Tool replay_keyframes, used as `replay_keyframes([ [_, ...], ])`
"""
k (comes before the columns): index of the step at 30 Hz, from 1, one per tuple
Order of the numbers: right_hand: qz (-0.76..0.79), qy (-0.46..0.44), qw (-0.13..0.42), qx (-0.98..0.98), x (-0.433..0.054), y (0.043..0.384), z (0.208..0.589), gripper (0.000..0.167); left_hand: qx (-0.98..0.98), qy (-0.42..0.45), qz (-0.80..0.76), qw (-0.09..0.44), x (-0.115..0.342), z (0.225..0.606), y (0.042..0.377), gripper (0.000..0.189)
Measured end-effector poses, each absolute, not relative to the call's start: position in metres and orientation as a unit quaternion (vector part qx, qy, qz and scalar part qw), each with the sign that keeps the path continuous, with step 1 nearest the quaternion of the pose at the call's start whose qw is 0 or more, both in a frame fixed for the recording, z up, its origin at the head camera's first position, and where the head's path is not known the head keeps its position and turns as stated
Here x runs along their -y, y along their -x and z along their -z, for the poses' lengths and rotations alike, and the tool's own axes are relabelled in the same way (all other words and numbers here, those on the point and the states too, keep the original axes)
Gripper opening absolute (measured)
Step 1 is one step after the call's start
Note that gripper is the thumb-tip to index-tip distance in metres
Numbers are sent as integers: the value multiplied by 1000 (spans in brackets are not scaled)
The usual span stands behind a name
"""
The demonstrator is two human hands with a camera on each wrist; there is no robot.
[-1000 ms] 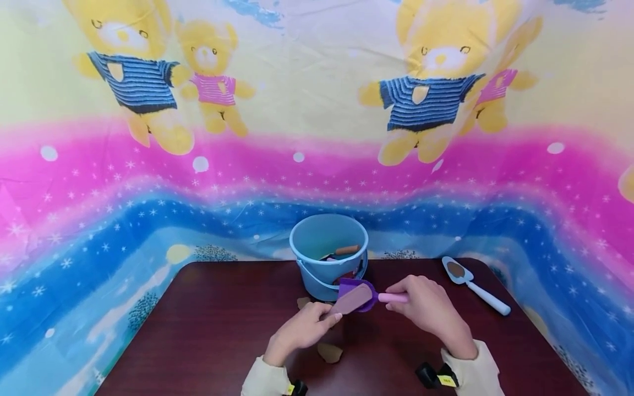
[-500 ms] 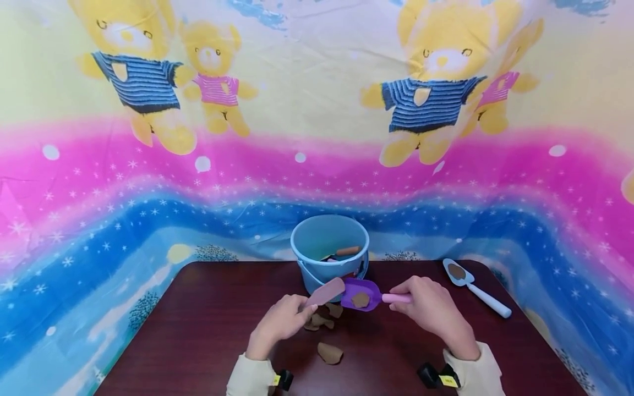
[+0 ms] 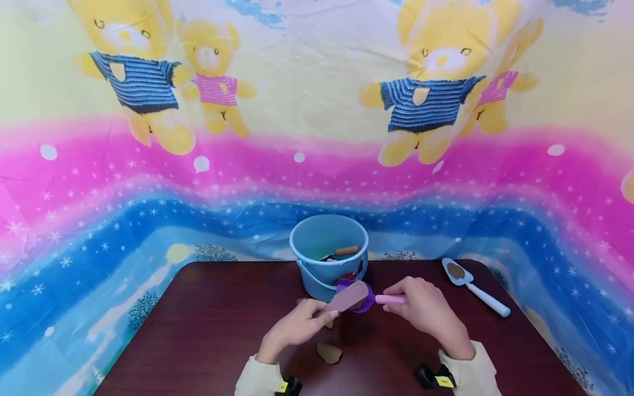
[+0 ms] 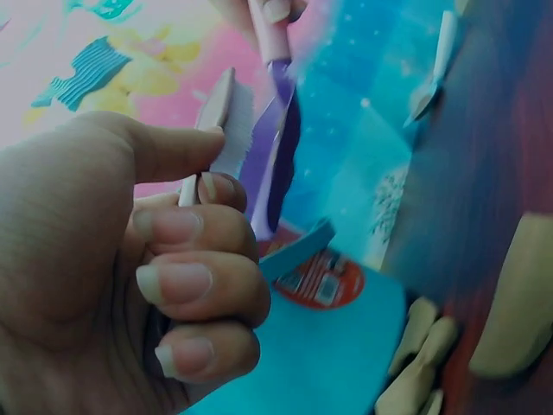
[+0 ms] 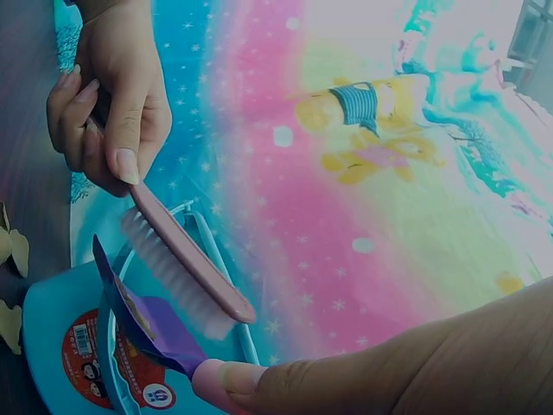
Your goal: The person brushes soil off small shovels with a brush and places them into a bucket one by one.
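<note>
My left hand (image 3: 296,325) grips the handle of a pinkish-brown brush (image 3: 349,297), whose white bristles face down in the right wrist view. The brush head lies over a purple toy shovel (image 5: 168,324) and hides much of its blade in the head view. By its pink handle (image 3: 391,299) I hold the shovel in my right hand (image 3: 428,305), in front of the blue bucket (image 3: 313,278). Something brown shows on the blade. Below the hands a curved brown piece (image 3: 329,353) rests on the table, and several smaller brown pieces (image 4: 419,363) lie beside the bucket.
A light blue trowel (image 3: 477,291) with a brown piece on its blade lies at the table's right. Inside the bucket is something with a brown handle (image 3: 348,250). A curtain with printed bears (image 3: 421,93) hangs behind the dark table (image 3: 213,330).
The brush moved left off the shovel half a second ago, uncovering a brown piece on the blade. Now it is back to the right, over the blade. The shovel has barely moved.
</note>
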State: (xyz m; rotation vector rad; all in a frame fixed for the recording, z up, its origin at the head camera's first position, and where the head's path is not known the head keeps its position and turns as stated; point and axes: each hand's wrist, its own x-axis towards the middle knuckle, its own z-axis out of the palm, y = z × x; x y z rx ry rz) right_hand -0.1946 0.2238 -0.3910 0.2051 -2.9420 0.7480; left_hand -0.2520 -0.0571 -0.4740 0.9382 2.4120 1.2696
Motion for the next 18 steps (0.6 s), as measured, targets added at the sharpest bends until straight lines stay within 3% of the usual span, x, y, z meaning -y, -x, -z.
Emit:
replay_keyframes([
  [8,-238,-84,66,965,-224,193,390,20,-800,-324,-470,184,44,479,244,31],
  [18,-222,-82,83,968,-227,196,390,22,-868,-309,-371,113,41,484,249,35],
])
